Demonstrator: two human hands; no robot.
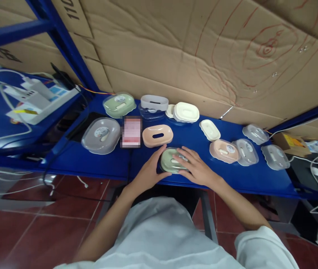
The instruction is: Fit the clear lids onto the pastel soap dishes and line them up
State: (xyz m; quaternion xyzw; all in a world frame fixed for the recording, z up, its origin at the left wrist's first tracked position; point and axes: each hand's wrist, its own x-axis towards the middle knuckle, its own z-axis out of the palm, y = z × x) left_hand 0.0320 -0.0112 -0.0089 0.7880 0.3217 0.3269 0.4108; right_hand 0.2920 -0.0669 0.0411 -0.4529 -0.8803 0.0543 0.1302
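Note:
A green box with a clear lid (167, 161) lies near the front edge of the blue table, between my hands. My left hand (151, 168) holds its left side, thumb and fingers curved around it. My right hand (194, 166) rests over the lid's right part, fingers on the top and right side, partly hiding a round sticker. Just behind the green box sits an open peach dish (150, 138) with an oval slot. Part of the green box's front edge shows below my fingers.
Blue table (136, 164). Lidded boxes: grey (98, 140), green (116, 108), peach (220, 154), grey (247, 155), more at far right. At the back are a grey dish (156, 101) and cream pieces (188, 112). A blurred-out screen (131, 132) stands left; power strip (46, 106) farther left.

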